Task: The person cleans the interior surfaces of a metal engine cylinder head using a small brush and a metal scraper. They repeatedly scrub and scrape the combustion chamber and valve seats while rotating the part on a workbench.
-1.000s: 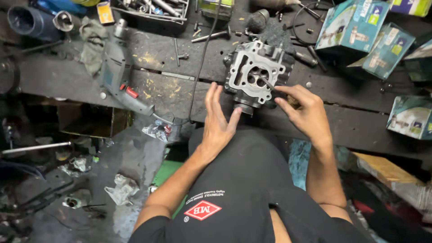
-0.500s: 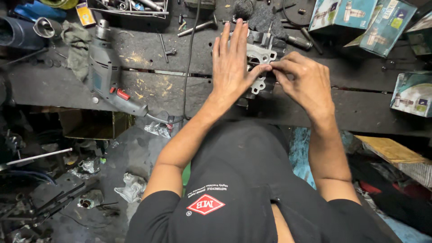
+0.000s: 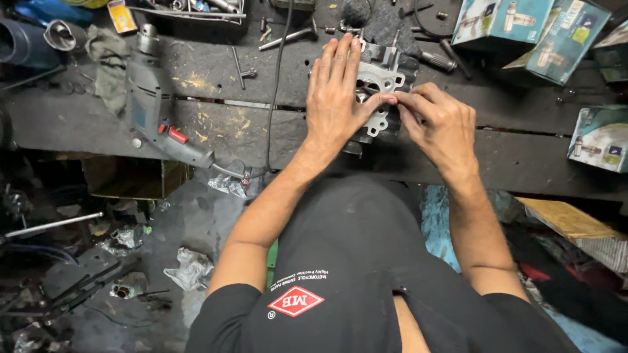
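Left hand (image 3: pixel 337 98) lies flat and spread wide over the grey metal engine casting (image 3: pixel 383 82), palm down, fingers straight and pointing to the far side; I see it pressing on the part rather than curling round it. Right hand (image 3: pixel 438 124) comes in from the right with its fingers bent, the thumb and forefinger pinched together at the casting's near right edge, just where the left thumb ends. What sits in that pinch is too small for me to tell.

From the head view the casting rests on the dark, scarred tabletop (image 3: pixel 523 157), far of the person's chest and a little right of centre, its pale bolt holes showing between the two hands. To the left a grey electric drill (image 3: pixel 154 104) lies on the tabletop with its chuck to the far side, well apart from the hands, and its black cable (image 3: pixel 278 78) runs past the left wrist. On the far right stand teal cardboard boxes (image 3: pixel 536 26), with another box (image 3: pixel 602 137) at the right edge. Below the tabletop on the left, crumpled wrappers (image 3: pixel 190 268) and loose metal rods (image 3: pixel 52 224) litter the floor.
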